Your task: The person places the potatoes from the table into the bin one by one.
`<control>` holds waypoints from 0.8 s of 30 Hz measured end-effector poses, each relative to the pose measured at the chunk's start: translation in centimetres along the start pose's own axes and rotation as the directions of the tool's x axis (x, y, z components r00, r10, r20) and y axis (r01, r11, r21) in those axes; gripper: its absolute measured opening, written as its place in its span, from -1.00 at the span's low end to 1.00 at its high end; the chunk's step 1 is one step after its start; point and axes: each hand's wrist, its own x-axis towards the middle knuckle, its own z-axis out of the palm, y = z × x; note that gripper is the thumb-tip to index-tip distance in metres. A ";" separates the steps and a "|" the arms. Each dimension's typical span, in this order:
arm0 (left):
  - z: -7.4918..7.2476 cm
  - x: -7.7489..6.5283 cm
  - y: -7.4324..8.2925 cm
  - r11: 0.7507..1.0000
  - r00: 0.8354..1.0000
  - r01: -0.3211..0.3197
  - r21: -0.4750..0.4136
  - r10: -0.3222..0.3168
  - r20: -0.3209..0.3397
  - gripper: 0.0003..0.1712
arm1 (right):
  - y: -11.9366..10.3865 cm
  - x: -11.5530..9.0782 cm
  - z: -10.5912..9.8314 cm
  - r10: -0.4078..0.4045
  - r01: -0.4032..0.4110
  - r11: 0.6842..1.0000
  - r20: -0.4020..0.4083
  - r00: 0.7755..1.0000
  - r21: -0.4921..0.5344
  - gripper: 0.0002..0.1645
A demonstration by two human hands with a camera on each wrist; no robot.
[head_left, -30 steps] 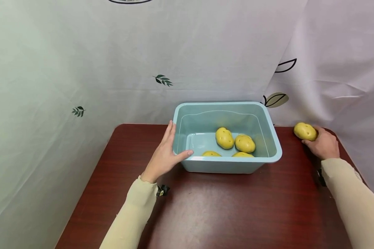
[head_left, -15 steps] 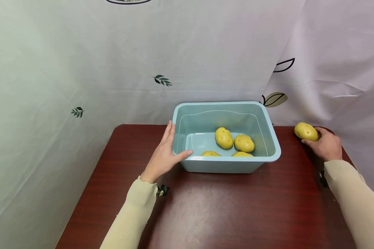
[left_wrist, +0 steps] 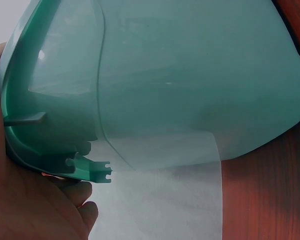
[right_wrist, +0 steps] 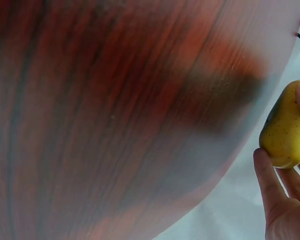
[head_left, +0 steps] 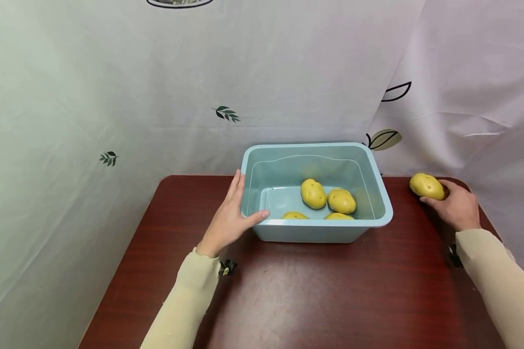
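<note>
In the head view, my left hand rests on the front left corner of a light blue plastic bin. Its fingers lie straight along the left side, and the thumb reaches over the front rim. The left wrist view shows fingertips right by the bin's rim. Toward the far right corner of the table, my right hand holds a yellow potato from its right side. That potato sits between thumb and fingers in the right wrist view.
Several potatoes lie inside the bin, two partly hidden behind its front wall. The bin stands near the back of a dark red wooden table. A pale cloth with leaf prints hangs behind the table.
My right hand has shifted slightly to the right, staying on the potato, which has barely moved. The left hand and the bin have stayed put.
</note>
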 end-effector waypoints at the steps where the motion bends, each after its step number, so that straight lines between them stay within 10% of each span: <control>1: 0.0 0.0 0.0 1.000 1.000 -0.002 -0.001 0.002 0.001 0.27 | 0.0 0.0 0.0 -0.002 0.002 1.000 -0.003 1.000 0.000 -0.18; 24: 0.1 0.1 -0.1 1.000 1.000 -0.007 -0.009 0.007 0.002 0.29 | -1.5 -1.0 -0.5 -0.071 0.072 0.997 -0.085 0.994 0.006 -0.22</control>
